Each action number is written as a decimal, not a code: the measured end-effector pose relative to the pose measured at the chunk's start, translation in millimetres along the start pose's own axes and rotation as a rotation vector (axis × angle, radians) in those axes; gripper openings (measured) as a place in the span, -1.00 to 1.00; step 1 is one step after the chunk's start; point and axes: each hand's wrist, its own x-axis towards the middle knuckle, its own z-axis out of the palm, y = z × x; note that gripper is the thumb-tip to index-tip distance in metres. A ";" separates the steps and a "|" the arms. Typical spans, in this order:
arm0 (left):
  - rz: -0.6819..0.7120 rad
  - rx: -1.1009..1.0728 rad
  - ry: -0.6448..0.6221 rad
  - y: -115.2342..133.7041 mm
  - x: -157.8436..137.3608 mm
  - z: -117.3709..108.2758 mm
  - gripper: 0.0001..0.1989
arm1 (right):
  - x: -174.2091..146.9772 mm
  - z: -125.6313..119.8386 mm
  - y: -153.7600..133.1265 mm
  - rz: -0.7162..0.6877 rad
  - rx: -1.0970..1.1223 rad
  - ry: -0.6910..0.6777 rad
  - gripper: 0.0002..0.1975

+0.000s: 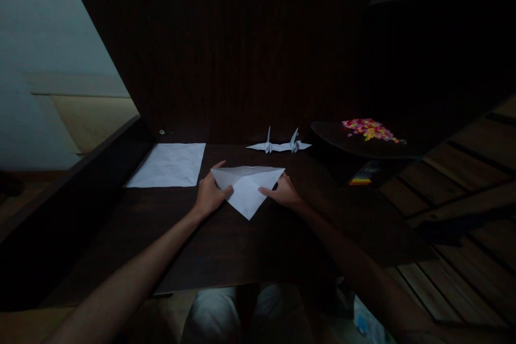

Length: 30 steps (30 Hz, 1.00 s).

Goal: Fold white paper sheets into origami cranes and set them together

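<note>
A white sheet of folded paper [248,193], bent into a downward-pointing triangle, is held up in front of me over the dark desk. My left hand [210,193] grips its left side, thumb on the near face and the other fingers mostly behind it. On the opposite side my right hand [284,191] pinches the paper the same way, its fingers largely hidden. Behind the paper stand two white origami cranes [279,147] with their wings touching or overlapping. A creased white paper sheet [169,165] lies flat to the left.
Dark boards rise at the back and along the left edge [80,177] of the desk. To the right, a raised rounded shelf [342,138] bears a heap of small colourful pieces [371,129]. Beneath it sits a small item with yellow and orange stripes [360,180].
</note>
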 end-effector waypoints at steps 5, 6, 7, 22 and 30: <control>0.023 0.013 -0.003 6.2 -1.1 -0.4 -0.37 | -0.4 1.2 -3.1 -0.013 -0.037 -0.015 -0.61; 0.036 0.019 -0.015 7.3 -1.4 -0.9 -0.39 | -0.5 1.6 -3.2 -0.012 -0.042 -0.014 -0.60; 0.055 0.029 -0.030 8.3 -1.6 -1.6 -0.42 | -0.6 2.0 -3.1 -0.011 -0.045 -0.016 -0.59; 0.280 0.082 -0.346 12.0 -5.0 -12.5 -0.45 | 0.4 -0.1 2.1 -0.010 0.013 0.005 -0.69; 0.524 0.214 -0.548 10.1 -6.0 -17.5 -0.54 | 1.6 -0.2 6.2 -0.013 -0.007 0.045 -0.64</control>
